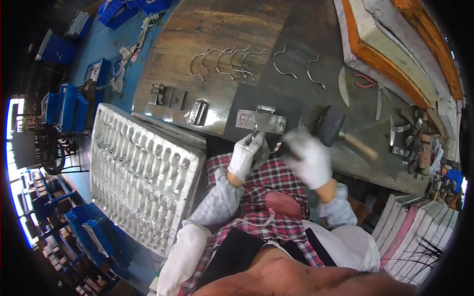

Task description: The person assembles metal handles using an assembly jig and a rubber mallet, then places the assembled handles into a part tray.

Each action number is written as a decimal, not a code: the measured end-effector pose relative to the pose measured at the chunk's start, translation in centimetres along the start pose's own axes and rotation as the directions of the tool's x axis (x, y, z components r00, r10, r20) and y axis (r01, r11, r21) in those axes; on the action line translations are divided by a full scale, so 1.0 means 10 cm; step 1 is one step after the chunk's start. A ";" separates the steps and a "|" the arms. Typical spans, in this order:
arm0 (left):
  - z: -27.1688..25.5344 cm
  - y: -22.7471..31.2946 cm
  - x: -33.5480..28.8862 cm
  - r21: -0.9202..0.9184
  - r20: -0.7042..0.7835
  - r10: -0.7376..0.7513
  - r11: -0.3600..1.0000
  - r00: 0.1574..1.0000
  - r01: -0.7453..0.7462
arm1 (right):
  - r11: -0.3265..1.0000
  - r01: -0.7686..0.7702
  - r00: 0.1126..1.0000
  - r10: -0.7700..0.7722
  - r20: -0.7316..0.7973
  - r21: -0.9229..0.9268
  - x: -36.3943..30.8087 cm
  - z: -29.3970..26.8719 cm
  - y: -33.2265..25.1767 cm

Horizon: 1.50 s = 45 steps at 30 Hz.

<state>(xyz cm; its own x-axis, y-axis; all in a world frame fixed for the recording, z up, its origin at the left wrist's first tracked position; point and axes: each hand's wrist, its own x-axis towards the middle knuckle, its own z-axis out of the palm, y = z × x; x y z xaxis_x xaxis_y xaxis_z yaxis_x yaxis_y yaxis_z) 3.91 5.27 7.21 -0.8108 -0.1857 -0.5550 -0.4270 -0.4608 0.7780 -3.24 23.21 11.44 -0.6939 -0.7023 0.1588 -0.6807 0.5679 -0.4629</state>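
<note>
My left hand (243, 157), in a white glove, pinches a small shiny bent metal piece (254, 127). The piece stands up at the front edge of a flat steel plate jig (273, 123) on the bench. My right hand (312, 160), also gloved in white, is smeared by motion, so its fingers and anything in them cannot be made out. Close beside it, a mallet (330, 127) with a black head and a wooden handle lies on the bench. Another shiny metal bit (277, 147) shows between my hands at the bench edge.
Several curved metal rods (223, 63) lie at the back of the bench. Small metal blocks (198, 112) sit left of the jig. Red-handled pliers (364, 81) lie to the right. A pale tray of metal parts (140, 172) leans at the left; foam-like boards (410, 222) stand at the right.
</note>
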 end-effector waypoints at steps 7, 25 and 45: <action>-0.45 0.06 0.52 0.189 -0.346 0.360 0.931 0.866 -0.312 | 0.466 -0.436 0.812 0.572 0.114 0.770 0.24 0.81 -0.04; -0.47 -0.17 0.82 0.484 -0.216 0.518 0.793 0.828 -0.370 | 0.804 -0.166 0.825 0.431 -0.366 0.571 0.12 1.09 0.52; 0.13 0.70 2.60 0.989 -0.113 0.407 0.137 0.906 0.061 | 0.977 -0.208 0.965 0.199 -0.170 -0.040 1.04 0.94 0.97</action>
<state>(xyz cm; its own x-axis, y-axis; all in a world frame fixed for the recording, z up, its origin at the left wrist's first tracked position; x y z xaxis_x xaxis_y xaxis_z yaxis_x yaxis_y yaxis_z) -20.67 -1.67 -1.43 -0.8638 -0.4536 -0.2195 -0.5038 0.7836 0.3634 -14.87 17.35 0.47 -0.8448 -0.4924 0.2094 -0.5303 0.7184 -0.4502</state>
